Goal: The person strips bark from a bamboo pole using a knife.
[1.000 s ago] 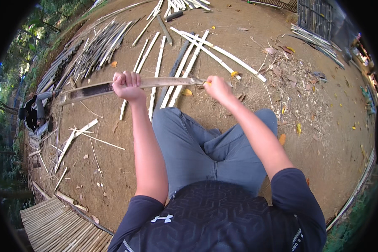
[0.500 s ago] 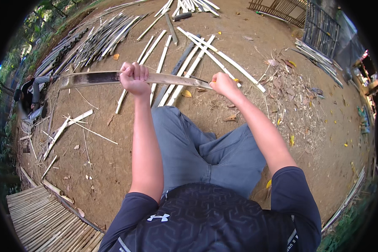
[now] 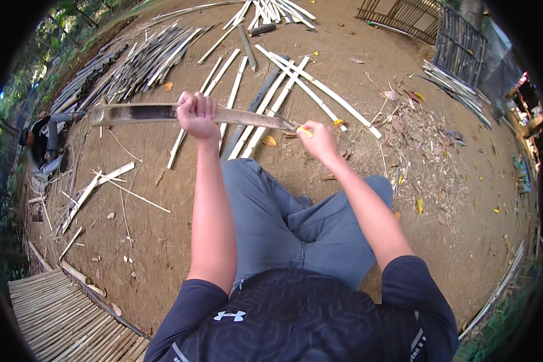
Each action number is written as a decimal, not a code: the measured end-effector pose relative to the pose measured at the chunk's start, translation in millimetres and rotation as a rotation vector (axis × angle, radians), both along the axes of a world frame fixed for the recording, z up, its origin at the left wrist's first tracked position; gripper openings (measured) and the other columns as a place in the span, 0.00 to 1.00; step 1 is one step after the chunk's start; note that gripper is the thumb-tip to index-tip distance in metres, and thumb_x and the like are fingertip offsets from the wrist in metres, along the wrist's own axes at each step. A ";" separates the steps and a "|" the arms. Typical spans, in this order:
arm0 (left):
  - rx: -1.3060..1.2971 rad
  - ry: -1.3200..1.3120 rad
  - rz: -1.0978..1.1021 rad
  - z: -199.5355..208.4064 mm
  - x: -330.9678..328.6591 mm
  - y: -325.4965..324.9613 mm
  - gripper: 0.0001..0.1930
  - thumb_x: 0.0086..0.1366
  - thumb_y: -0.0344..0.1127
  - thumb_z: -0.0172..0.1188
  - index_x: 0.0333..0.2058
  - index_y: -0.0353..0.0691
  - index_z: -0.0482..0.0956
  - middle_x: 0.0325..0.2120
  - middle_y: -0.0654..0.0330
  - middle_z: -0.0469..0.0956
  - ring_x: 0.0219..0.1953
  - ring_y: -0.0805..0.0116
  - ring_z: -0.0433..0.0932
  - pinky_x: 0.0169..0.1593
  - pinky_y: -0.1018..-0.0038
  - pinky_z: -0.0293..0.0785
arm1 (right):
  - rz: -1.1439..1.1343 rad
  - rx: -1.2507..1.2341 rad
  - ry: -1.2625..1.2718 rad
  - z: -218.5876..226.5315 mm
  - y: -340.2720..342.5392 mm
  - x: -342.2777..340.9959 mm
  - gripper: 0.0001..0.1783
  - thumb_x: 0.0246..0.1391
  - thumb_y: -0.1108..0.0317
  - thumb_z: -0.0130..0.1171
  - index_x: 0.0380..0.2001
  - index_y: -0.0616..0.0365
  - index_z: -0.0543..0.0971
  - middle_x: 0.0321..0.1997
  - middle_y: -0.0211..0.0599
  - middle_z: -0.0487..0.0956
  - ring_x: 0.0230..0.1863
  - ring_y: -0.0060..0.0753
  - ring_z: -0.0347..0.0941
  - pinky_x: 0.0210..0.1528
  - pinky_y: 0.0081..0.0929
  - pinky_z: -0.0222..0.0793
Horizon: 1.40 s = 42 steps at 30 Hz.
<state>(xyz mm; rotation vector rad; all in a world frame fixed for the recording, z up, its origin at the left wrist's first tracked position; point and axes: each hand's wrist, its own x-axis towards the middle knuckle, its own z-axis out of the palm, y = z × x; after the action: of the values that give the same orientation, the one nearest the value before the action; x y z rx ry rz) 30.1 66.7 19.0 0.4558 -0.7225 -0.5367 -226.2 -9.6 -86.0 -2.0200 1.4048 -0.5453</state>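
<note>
The left hand's fingers wrap fully round the strip (image 3: 247, 117), a long bamboo piece gripped near its middle by the left hand (image 3: 198, 119). The right hand (image 3: 317, 142) is also closed, its fingers curled at the strip's narrow right end, thumb over a small yellow piece (image 3: 306, 130). That may be a tool's handle, but it is too small and too covered to tell. Whether the right hand pinches the strip's tip as well cannot be told.

The strip is up in front of the knees, above the ground and nearly level; its broad left end carries a dark patch and reaches well beyond the left hand.

The step in hand looks like trimming or scraping that narrow end. The next move would call for a firm left grip, so the strip does not twist, and a controlled right-hand pull with the thumb clear of any edge.

Past the hands, pale strips (image 3: 344, 104) and a dark strip (image 3: 262, 99) lie on the ground, some crossing, with a yellow leaf (image 3: 269, 141) near them. Litter (image 3: 425, 148) spreads to the right. Farther out are a pile of poles (image 3: 154, 60), a person (image 3: 39, 145) at the left edge, and a slatted platform (image 3: 72, 314) at lower left.
</note>
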 end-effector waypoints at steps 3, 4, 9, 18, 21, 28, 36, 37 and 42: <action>0.009 0.018 0.003 -4.8 1.0 1.7 0.11 0.59 0.37 0.41 0.19 0.49 0.53 0.10 0.69 0.50 0.11 0.78 0.47 0.16 0.78 0.49 | -0.040 -0.155 -0.017 -4.5 20.4 1.0 0.13 0.58 0.57 0.60 0.39 0.54 0.82 0.30 0.45 0.84 0.30 0.45 0.82 0.33 0.42 0.76; 0.006 0.010 0.008 -3.5 0.0 -0.2 0.11 0.59 0.37 0.41 0.19 0.49 0.53 0.10 0.69 0.50 0.11 0.78 0.47 0.16 0.78 0.49 | -0.057 -0.098 -0.009 -4.4 7.8 -3.5 0.13 0.58 0.57 0.60 0.39 0.54 0.82 0.32 0.46 0.84 0.31 0.46 0.82 0.34 0.42 0.76; 0.002 -0.023 0.062 -4.8 2.6 0.3 0.10 0.59 0.34 0.38 0.18 0.50 0.53 0.09 0.70 0.51 0.11 0.79 0.46 0.14 0.78 0.48 | -0.039 -0.083 -0.132 -11.8 22.5 -2.6 0.15 0.56 0.55 0.61 0.39 0.55 0.82 0.34 0.50 0.83 0.34 0.51 0.82 0.37 0.41 0.77; 0.079 -0.002 0.106 -6.0 2.7 1.3 0.11 0.57 0.37 0.39 0.17 0.50 0.52 0.09 0.70 0.49 0.11 0.77 0.45 0.15 0.78 0.45 | -0.017 -0.031 -0.013 -16.4 17.7 -0.7 0.09 0.61 0.65 0.56 0.39 0.56 0.81 0.18 0.33 0.75 0.14 0.24 0.65 0.14 0.23 0.60; 0.056 0.006 0.095 -3.0 5.7 -0.4 0.11 0.57 0.37 0.39 0.17 0.50 0.52 0.09 0.70 0.49 0.11 0.78 0.45 0.15 0.78 0.46 | 0.052 -0.266 -0.122 -7.9 26.6 12.1 0.08 0.62 0.67 0.55 0.38 0.58 0.80 0.16 0.31 0.73 0.11 0.18 0.59 0.10 0.18 0.55; 0.092 0.000 0.106 -5.7 10.4 5.8 0.10 0.58 0.37 0.38 0.18 0.50 0.52 0.09 0.70 0.49 0.11 0.77 0.44 0.15 0.77 0.46 | 0.049 -0.115 -0.004 -0.8 33.6 9.4 0.13 0.60 0.60 0.58 0.42 0.56 0.81 0.28 0.46 0.83 0.28 0.46 0.82 0.30 0.41 0.77; 0.093 0.026 0.090 -6.9 3.8 0.3 0.11 0.56 0.36 0.39 0.17 0.51 0.51 0.09 0.69 0.49 0.10 0.77 0.45 0.14 0.78 0.45 | -0.013 -0.172 0.022 -32.5 9.9 -2.6 0.09 0.62 0.68 0.54 0.41 0.59 0.80 0.16 0.29 0.74 0.11 0.20 0.62 0.10 0.19 0.56; 0.082 0.022 0.094 -3.9 6.2 -4.2 0.11 0.56 0.36 0.40 0.17 0.51 0.51 0.09 0.69 0.49 0.10 0.77 0.45 0.14 0.78 0.46 | -0.040 -0.186 0.042 -28.3 1.4 -6.9 0.11 0.61 0.65 0.56 0.42 0.58 0.81 0.21 0.36 0.79 0.15 0.25 0.70 0.14 0.24 0.65; 0.061 -0.014 0.082 -2.1 6.5 -3.0 0.10 0.57 0.35 0.39 0.18 0.50 0.52 0.09 0.70 0.50 0.10 0.78 0.45 0.13 0.79 0.47 | -0.017 -0.185 0.012 -20.9 17.7 6.5 0.11 0.59 0.63 0.58 0.39 0.56 0.82 0.29 0.47 0.83 0.28 0.44 0.82 0.29 0.41 0.78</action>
<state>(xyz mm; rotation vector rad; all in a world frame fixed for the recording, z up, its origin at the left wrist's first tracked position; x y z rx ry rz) 36.6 63.7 16.9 0.5443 -0.6993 -0.4795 -219.7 8.1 -106.9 -2.1601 1.4250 -0.6948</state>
